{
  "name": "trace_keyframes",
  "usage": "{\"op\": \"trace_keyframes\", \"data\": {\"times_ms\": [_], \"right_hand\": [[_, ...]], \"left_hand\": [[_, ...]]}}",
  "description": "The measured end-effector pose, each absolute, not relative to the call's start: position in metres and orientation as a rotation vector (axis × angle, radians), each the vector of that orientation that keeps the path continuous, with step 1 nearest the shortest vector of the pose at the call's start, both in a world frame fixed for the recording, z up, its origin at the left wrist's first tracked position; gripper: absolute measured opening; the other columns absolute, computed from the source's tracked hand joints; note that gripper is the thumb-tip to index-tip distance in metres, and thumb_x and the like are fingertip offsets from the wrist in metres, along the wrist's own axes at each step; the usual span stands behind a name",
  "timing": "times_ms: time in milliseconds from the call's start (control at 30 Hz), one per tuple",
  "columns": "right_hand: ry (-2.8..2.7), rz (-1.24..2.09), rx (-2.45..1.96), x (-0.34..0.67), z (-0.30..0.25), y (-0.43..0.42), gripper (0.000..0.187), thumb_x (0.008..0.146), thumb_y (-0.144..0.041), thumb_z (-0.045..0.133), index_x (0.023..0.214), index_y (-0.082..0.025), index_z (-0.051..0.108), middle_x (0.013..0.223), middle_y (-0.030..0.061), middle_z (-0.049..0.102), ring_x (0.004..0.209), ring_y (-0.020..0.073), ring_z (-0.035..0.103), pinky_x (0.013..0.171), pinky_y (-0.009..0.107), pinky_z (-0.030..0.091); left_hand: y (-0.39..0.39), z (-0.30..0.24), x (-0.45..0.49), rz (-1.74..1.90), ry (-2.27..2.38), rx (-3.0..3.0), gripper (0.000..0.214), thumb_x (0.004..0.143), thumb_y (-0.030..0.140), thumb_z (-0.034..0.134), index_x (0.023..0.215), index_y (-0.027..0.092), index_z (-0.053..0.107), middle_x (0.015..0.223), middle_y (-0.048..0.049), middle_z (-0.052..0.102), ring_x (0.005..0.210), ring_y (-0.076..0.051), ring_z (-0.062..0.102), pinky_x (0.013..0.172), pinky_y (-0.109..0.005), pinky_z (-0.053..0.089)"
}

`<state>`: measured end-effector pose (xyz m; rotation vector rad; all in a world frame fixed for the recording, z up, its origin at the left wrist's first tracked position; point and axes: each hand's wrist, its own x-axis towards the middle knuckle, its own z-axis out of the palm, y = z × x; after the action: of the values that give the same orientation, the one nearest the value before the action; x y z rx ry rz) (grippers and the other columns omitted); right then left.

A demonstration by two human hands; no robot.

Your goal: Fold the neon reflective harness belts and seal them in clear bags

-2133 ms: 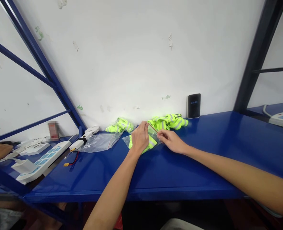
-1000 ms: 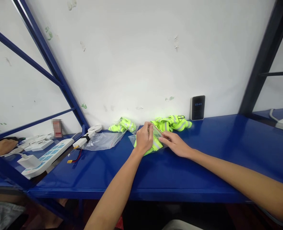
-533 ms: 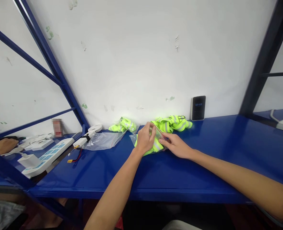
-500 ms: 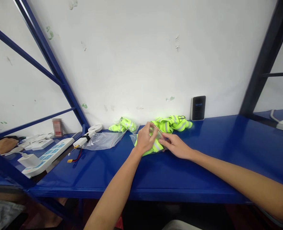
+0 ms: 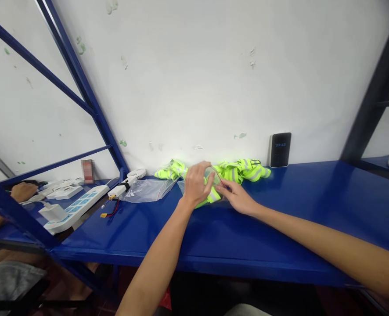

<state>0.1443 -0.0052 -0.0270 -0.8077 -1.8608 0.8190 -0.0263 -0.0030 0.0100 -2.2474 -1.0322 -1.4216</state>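
The left hand (image 5: 196, 184)'s thumb had spread from its fingers, grip unclear; the right hand (image 5: 239, 196) pinched the clear, red-edged plastic bag (image 5: 216, 178) at twelve o'clock, its mouth seemingly wider above neon-yellow, silver-striped cloth (image 5: 213, 197).

Blue tabletop (image 5: 247, 245) with clear plastic bags (image 5: 145, 190), neon-yellow striped fabric (image 5: 242, 170), white fan (image 5: 137, 173) and upright dark-screened device (image 5: 280, 150)

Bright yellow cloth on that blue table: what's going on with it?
A person's right hand pinches the edge of a clear bag, while the left hand curls over it. A bright striped cloth shows through and seems to be inside. Two more bright bundles lie behind, by the wall, and flat clear bags lie to the left.
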Motion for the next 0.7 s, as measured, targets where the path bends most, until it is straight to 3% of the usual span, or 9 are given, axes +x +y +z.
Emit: {"op": "trace_keyframes", "data": {"times_ms": [100,233,333,400,533,633,700], "right_hand": [[-1.692,0.906,-0.708,0.104,-0.006,0.019,0.026,0.088,-0.046,0.053,0.082,-0.021,0.053,0.08,0.0014,0.056,0.078,0.0191,0.054,0.068,0.033,0.052],[-1.347,1.175,-0.82,0.038,0.033,0.071,0.022,0.091,-0.041,0.047,0.097,-0.02,0.052,0.088,0.0045,0.06,0.08,0.0181,0.061,0.068,0.031,0.056],[-1.358,1.269,-0.963,0.008,0.048,0.101,0.036,0.097,-0.042,0.034,0.114,-0.014,0.047,0.093,0.0119,0.062,0.073,0.019,0.066,0.063,0.034,0.057],[-1.403,1.253,-1.06,0.007,0.046,0.109,0.039,0.096,-0.04,0.035,0.121,-0.012,0.044,0.1,0.0154,0.062,0.07,0.0201,0.067,0.061,0.037,0.057],[-1.544,1.051,-1.13,0.044,0.03,0.1,0.035,0.087,-0.03,0.052,0.117,-0.013,0.052,0.115,0.017,0.059,0.09,0.0254,0.067,0.08,0.041,0.054],[-1.72,0.791,-1.114,0.086,0.02,0.088,0.028,0.082,-0.021,0.056,0.11,-0.016,0.06,0.125,0.0145,0.057,0.119,0.0303,0.052,0.104,0.043,0.038],[-2.092,0.257,-1.168,0.11,0.013,0.084,0.033,0.085,-0.022,0.05,0.116,-0.015,0.059,0.124,0.0175,0.057,0.116,0.033,0.052,0.102,0.047,0.038]], "left_hand": [[-0.001,0.018,-0.046,-1.531,-0.983,-1.968,0.023,0.092,0.027,0.043,0.11,0.018,0.054,0.114,-0.012,0.063,0.12,-0.024,0.053,0.104,-0.041,0.037],[0.013,0.015,-0.072,-1.433,-1.183,-1.907,0.022,0.091,0.024,0.041,0.102,0.019,0.058,0.109,-0.0116,0.062,0.113,-0.024,0.055,0.101,-0.041,0.039],[0.029,0.002,-0.094,-1.258,-1.461,-1.884,0.03,0.089,0.023,0.044,0.116,0.019,0.057,0.124,-0.0134,0.056,0.121,-0.026,0.049,0.103,-0.043,0.037],[0.039,-0.008,-0.11,-1.152,-1.663,-1.81,0.039,0.09,0.026,0.044,0.127,0.02,0.052,0.137,-0.0156,0.046,0.13,-0.029,0.043,0.107,-0.047,0.033],[0.053,-0.023,-0.134,-1.021,-1.904,-1.777,0.044,0.091,0.03,0.044,0.134,0.021,0.047,0.141,-0.0169,0.042,0.132,-0.032,0.041,0.107,-0.051,0.032],[0.056,-0.024,-0.141,-1.101,-1.919,-1.687,0.038,0.09,0.027,0.044,0.125,0.018,0.051,0.129,-0.0161,0.049,0.123,-0.031,0.048,0.104,-0.047,0.038],[0.055,-0.022,-0.143,-1.189,-1.937,-1.566,0.035,0.088,0.025,0.045,0.121,0.016,0.051,0.121,-0.0157,0.051,0.115,-0.03,0.052,0.099,-0.044,0.042]]}}
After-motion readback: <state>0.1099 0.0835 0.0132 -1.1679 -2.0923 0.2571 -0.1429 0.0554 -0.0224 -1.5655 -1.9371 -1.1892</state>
